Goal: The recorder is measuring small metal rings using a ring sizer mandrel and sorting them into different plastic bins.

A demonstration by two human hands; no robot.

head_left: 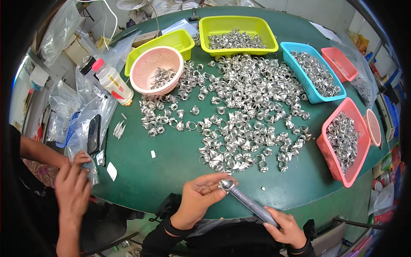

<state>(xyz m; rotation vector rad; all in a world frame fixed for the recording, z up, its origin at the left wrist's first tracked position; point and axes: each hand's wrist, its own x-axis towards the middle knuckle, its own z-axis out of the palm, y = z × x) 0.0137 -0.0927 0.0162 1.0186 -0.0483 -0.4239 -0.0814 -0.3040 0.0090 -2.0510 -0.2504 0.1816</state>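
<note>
My right hand (286,229) is wrapped round the thick end of a grey ridged ring mandrel (250,204), which slants up to the left over the table's near edge. At its upper end sits a silver ring (226,184). The thumb and fingers of my left hand (200,198) close about that ring; the fingers behind it are partly hidden. Beyond both hands, a large spread of silver rings (244,98) covers the middle of the green table (141,180).
Rings fill parts of a yellow-green basket (239,51), a blue basket (338,95), a pink basket (327,150) and a round pink basket (139,70). A bottle (112,83) and phone (93,135) are at left. Another person's hands (72,184) are at the left edge.
</note>
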